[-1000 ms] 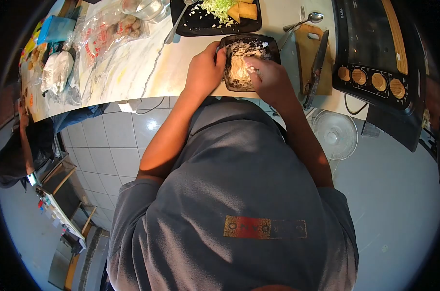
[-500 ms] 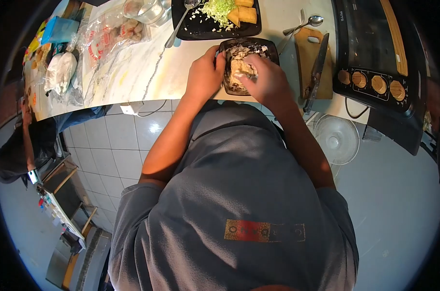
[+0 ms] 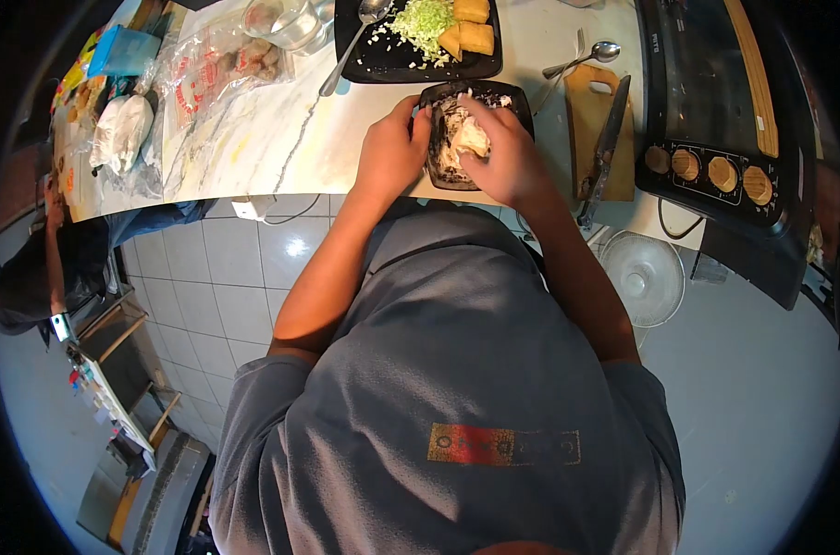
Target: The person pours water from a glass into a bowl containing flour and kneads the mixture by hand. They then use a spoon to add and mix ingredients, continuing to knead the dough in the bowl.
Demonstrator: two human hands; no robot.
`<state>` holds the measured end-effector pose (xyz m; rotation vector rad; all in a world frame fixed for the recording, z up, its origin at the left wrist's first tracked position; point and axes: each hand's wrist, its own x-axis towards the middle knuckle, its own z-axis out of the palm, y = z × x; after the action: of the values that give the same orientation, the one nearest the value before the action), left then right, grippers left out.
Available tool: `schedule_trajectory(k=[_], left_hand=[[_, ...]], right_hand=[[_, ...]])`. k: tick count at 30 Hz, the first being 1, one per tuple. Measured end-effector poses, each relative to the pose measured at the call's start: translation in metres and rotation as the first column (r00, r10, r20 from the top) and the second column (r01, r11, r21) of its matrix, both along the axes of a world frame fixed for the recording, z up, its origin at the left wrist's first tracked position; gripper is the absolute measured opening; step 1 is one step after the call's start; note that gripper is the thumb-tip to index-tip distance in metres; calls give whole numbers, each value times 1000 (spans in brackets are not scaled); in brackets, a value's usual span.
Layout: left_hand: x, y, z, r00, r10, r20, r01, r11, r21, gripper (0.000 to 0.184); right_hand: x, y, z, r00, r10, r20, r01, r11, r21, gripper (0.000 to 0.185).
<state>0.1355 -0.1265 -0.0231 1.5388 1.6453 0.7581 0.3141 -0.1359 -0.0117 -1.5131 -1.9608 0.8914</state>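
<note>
A square black dish [image 3: 445, 182] stands near the counter's front edge, its inside smeared with pale, sticky dough [image 3: 470, 139]. My left hand [image 3: 394, 146] grips the left rim of this dish, thumb along the edge. Inside the dish, my right hand [image 3: 505, 155] is curled around the right side of the dough lump, with its fingers partly blurred. Just behind the dish, a larger black plate [image 3: 369, 67] bears chopped green vegetable [image 3: 423, 28] and yellow-orange blocks [image 3: 475, 37], with a spoon [image 3: 348, 57] lying over its left edge.
Right of the dish are a fork and spoon [image 3: 603, 52], a wooden board [image 3: 585, 116] with a knife [image 3: 611, 134], and a black oven [image 3: 707, 120]. Plastic bags [image 3: 221, 74], a glass container [image 3: 295, 26] and a blue box [image 3: 124, 52] lie left. Another person's arm [image 3: 55, 264] shows far left.
The view has shifted slightly, so the counter items sit lower. My right hand has worked within the dish, and the dough now appears gathered into a lump. My left hand keeps its hold.
</note>
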Motion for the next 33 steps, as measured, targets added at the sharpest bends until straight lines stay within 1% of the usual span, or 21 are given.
schedule_trajectory(k=[1,3,4,6,7,8,9,10,12,13,15,16,18,19,21,25,27,28,30,31,33], left_hand=[[0,0,0,1000,3,13,-3,1000,2,30],[1,0,4,1000,9,14,-9,1000,0,28],[2,1,5,1000,13,17,-13,1000,1,26],[1,1,1,1000,11,19,-11,1000,-5,26],[2,1,-1,1000,14,20,-14,1000,-10,26],[2,1,-1,1000,15,21,-15,1000,-11,26],[3,1,0,1000,15,17,-15,1000,3,26],[2,1,1,1000,14,12,-14,1000,19,26],[2,1,1,1000,12,3,-12,1000,17,26],[2,1,0,1000,11,-3,-11,1000,11,27],[2,1,2,1000,10,-3,-10,1000,10,27],[2,1,3,1000,9,-3,-9,1000,7,27],[2,0,0,1000,8,-10,-7,1000,10,27],[2,1,0,1000,4,-16,-3,1000,15,27],[2,0,1,1000,8,-22,-8,1000,12,27],[2,0,-1,1000,13,-7,-13,1000,-23,27],[1,1,-2,1000,7,6,-7,1000,-20,27],[1,1,-3,1000,3,17,-2,1000,-19,27],[1,0,-2,1000,6,3,-6,1000,7,27],[1,0,-1,1000,4,-8,-3,999,33,27],[1,1,0,1000,3,-7,-3,1000,25,27]], right_hand=[[2,-2,0,1000,2,0,-2,1000,0,52],[6,-9,-5,991,116,70,-123,987,104,49],[6,-11,-13,991,116,70,-122,987,102,49],[8,-12,-31,975,204,91,-219,956,196,41],[8,-8,-26,974,205,94,-220,956,196,41],[6,-3,-16,946,256,198,-259,966,-14,40],[5,0,-9,903,323,285,-265,938,-225,40],[6,0,-7,903,323,284,-265,938,-223,40],[11,2,-4,887,377,267,-355,926,-129,39],[9,4,4,887,376,266,-354,926,-127,39],[5,6,25,926,355,130,-329,926,-187,43],[4,5,20,925,358,129,-332,925,-187,43],[5,2,-3,904,366,222,-359,930,-73,45],[5,4,-10,904,367,221,-361,930,-69,45],[5,8,-21,895,364,259,-347,931,-109,41],[-1,13,1,918,311,247,-279,948,-154,30],[0,11,0,995,98,-37,-93,989,113,28],[2,11,0,994,102,-36,-97,989,114,28],[5,6,2,987,91,134,-98,994,42,35],[5,5,6,987,92,132,-99,994,44,35],[7,4,14,956,65,286,-112,982,152,44]])
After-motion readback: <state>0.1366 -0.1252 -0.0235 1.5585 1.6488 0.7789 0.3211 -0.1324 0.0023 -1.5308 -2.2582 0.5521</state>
